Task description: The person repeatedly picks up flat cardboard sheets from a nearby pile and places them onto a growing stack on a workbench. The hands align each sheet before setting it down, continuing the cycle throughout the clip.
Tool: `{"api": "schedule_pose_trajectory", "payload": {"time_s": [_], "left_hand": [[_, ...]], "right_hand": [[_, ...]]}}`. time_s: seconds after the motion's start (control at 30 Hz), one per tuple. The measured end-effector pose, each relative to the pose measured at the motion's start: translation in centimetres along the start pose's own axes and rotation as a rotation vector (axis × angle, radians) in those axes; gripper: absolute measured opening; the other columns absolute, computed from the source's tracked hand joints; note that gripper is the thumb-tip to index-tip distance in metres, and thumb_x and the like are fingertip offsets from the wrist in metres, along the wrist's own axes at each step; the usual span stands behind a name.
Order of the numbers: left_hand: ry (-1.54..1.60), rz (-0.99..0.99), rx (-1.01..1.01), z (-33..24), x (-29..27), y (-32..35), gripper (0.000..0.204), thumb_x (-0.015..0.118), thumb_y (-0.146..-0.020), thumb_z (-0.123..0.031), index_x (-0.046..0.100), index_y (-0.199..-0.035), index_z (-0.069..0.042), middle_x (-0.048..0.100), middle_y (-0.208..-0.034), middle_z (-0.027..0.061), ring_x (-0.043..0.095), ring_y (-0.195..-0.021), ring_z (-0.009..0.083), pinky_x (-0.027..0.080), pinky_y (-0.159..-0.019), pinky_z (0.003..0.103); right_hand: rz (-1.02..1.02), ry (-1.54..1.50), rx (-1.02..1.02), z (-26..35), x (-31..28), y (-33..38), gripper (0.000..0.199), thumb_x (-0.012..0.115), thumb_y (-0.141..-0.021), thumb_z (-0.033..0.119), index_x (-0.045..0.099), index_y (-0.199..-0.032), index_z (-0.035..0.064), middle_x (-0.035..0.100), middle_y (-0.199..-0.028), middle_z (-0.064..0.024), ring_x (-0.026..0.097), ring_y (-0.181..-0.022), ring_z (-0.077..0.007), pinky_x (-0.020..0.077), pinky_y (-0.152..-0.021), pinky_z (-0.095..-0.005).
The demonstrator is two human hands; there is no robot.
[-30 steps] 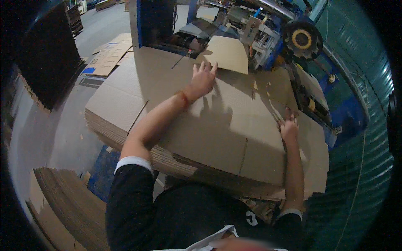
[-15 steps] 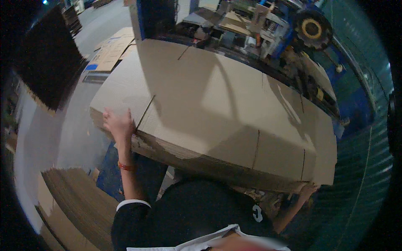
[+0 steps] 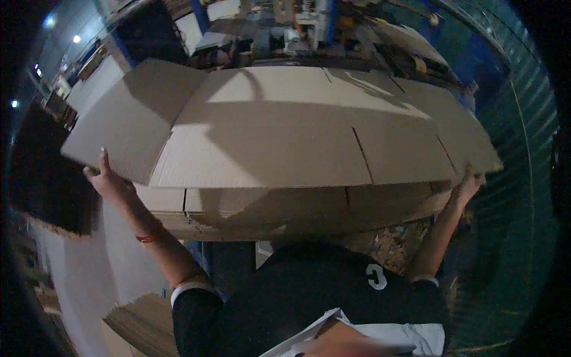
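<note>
A wide slotted cardboard sheet [image 3: 285, 149] is lifted off the pile, its left end panel bent upward along a crease. My left hand [image 3: 113, 181] grips the near edge of that left panel, thumb on top and the other fingers partly hidden beneath. At the sheet's right near corner, my right hand [image 3: 468, 183] is closed on the edge. Below it lies the stack of cardboard sheets [image 3: 250, 215], its layered front edges facing me.
Beyond the sheet stands a machine [image 3: 309, 30] with blue posts and metal parts. A second cardboard stack [image 3: 146, 324] is at lower left, and a dark stack [image 3: 50, 172] at far left. Green corrugated sheeting [image 3: 511, 238] runs along the right. Scraps [image 3: 392, 247] litter the floor.
Both hands have raised the top sheet from the stack and moved outward and up with it. Its left panel has bent upward. My view has tilted up toward the machine.
</note>
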State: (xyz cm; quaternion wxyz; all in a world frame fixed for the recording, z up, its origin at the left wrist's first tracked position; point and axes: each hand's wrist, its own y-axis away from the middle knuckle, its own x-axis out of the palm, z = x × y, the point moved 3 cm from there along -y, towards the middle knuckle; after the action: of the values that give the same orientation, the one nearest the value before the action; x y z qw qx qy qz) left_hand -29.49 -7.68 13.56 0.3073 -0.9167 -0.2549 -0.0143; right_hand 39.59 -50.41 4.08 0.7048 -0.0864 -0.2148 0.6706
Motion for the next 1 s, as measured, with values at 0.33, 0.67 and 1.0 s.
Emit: {"api": "schedule_pose_trajectory", "payload": {"time_s": [0.33,0.67,1.0], "left_hand": [[0.084,0.48,-0.159,-0.7,-2.1,12.5,0.036,0.054,-0.081,-0.008,0.052,-0.115,0.004,0.056,-0.113,0.0155,0.054,-0.103,0.0262,0.043,-0.089,0.038],[-0.594,1.481,0.62,-4.8,7.3,21.1,0.05,0.054,-0.077,-0.011,0.051,-0.127,-0.015,0.041,-0.136,0.0109,0.038,-0.126,0.0314,0.027,-0.105,0.049],[-0.61,1.393,0.627,-2.7,11.5,18.6,0.044,0.034,-0.087,-0.02,0.049,-0.129,-0.016,0.042,-0.135,0.0113,0.036,-0.127,0.0305,0.024,-0.107,0.045]], "right_hand": [[0.198,0.507,-0.483,10.6,-3.1,14.1,0.032,0.056,-0.077,-0.003,0.057,-0.108,-0.0001,0.059,-0.11,-0.0124,0.054,-0.106,-0.0256,0.0371,-0.096,-0.0379],[1.027,0.617,-0.733,8.1,1.4,14.7,0.028,0.064,-0.07,0.001,0.065,-0.095,0.0125,0.064,-0.101,-0.0043,0.058,-0.103,-0.0265,0.0345,-0.098,-0.045],[1.37,0.842,-0.656,3.8,8.8,8.8,0.045,0.063,-0.076,0.022,0.057,-0.119,0.0137,0.046,-0.133,-0.0054,0.034,-0.129,-0.0281,0.0223,-0.107,-0.0459]]}}
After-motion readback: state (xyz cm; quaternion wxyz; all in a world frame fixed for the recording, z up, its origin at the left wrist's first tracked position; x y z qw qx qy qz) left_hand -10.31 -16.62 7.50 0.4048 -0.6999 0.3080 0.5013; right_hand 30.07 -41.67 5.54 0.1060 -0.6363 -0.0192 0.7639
